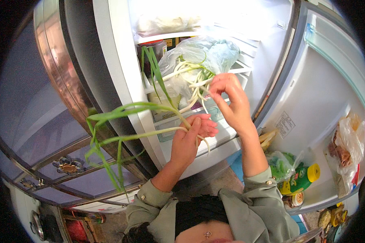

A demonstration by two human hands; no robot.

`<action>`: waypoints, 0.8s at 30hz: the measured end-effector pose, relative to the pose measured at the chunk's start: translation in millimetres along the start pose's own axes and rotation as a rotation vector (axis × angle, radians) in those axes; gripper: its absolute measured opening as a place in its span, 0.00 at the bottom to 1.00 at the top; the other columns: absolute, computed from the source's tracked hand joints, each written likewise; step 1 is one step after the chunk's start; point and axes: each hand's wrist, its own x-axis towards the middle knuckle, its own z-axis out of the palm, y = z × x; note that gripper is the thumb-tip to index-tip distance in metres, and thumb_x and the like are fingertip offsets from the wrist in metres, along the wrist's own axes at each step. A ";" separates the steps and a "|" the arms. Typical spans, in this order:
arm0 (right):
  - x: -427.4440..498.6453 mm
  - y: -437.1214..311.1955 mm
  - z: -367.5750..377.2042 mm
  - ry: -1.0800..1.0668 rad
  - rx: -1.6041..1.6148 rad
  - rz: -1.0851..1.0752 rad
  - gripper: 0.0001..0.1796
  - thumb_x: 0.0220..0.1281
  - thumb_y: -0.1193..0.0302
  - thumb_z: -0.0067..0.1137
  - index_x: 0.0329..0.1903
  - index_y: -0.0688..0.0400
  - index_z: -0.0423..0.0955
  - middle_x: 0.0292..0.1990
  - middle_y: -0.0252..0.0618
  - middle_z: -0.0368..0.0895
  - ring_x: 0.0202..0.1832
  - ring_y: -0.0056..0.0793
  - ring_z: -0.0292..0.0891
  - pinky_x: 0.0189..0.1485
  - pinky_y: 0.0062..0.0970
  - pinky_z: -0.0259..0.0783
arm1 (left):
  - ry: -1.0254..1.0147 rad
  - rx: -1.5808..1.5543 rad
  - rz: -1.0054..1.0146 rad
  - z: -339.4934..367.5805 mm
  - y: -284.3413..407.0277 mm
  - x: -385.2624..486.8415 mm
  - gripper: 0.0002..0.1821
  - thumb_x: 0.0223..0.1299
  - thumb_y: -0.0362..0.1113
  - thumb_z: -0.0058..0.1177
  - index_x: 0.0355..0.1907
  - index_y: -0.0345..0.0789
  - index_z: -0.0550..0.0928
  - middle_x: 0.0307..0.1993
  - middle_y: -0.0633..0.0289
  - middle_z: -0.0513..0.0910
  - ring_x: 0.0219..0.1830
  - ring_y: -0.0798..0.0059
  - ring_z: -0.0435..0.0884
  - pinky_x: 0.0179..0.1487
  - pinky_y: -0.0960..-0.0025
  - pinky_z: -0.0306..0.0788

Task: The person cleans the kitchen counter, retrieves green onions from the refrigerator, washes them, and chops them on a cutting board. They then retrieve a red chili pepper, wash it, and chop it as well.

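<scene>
My left hand is closed around the pale stems of a few green onions, whose long green leaves hang out to the left, past the refrigerator's edge. Inside the open refrigerator, more green onions spill from a clear plastic bag. At the right side of that bunch is my right hand, its thumb and forefinger close together on a thin pale strand. How firmly it grips is hard to see.
The refrigerator door stands open at the right, its lower shelf holding a green bottle with a yellow cap, a jar and plastic bags. A jar with a red lid stands inside. A metal-framed screen door is at the left.
</scene>
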 end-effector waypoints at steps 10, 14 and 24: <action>-14.6 -9.5 -21.4 -0.198 -0.094 -0.131 0.18 0.49 0.84 0.53 0.43 0.55 0.81 0.47 0.36 0.80 0.54 0.43 0.72 0.61 0.39 0.66 | -0.070 -0.191 -0.155 -1.0 11.5 13.1 0.16 0.79 0.41 0.39 0.57 0.34 0.73 0.42 0.62 0.80 0.42 0.77 0.81 0.40 0.72 0.75; -3.3 16.0 -20.6 -0.109 -0.340 -0.029 0.27 0.47 0.86 0.49 0.53 0.56 0.79 0.57 0.39 0.77 0.60 0.46 0.68 0.65 0.42 0.65 | -0.036 -0.130 -0.207 -12.9 7.4 10.9 0.13 0.77 0.37 0.41 0.58 0.36 0.72 0.33 0.67 0.75 0.27 0.83 0.72 0.28 0.77 0.67; 1.8 30.4 -10.5 -0.182 -0.398 -0.019 0.33 0.48 0.88 0.51 0.59 0.53 0.75 0.63 0.36 0.73 0.64 0.47 0.64 0.69 0.41 0.63 | 0.141 0.113 -0.082 -1.8 -1.6 21.4 0.11 0.71 0.39 0.53 0.48 0.36 0.72 0.20 0.74 0.63 0.15 0.87 0.57 0.18 0.78 0.49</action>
